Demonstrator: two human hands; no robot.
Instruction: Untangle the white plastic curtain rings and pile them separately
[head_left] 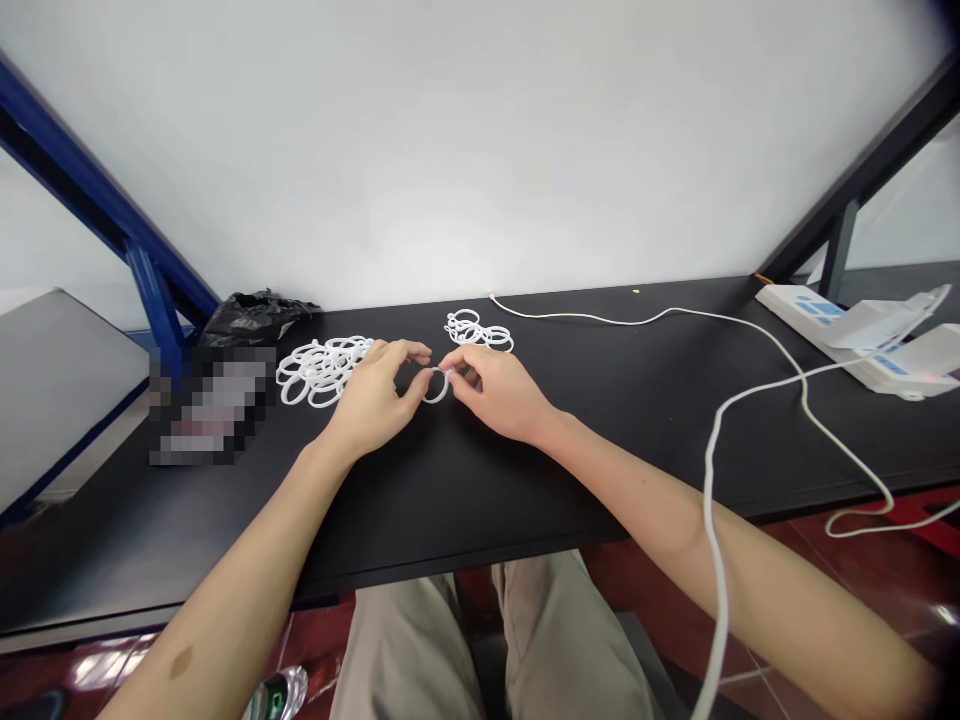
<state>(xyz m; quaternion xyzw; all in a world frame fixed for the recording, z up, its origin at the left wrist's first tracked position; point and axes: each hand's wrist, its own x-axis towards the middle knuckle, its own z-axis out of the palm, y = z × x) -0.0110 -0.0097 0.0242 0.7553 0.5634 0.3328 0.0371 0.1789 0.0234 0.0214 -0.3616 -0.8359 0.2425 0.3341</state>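
A single white ring (436,386) is held between both hands over the black table (600,420), its left edge pinched by the closed fingertips of the left hand (373,397) and its right edge by those of the right hand (498,392). A large pile of rings (321,371) is seen just beside the left hand, a smaller cluster (477,331) just behind the right, and a white cable (709,455) is draped across the right forearm.
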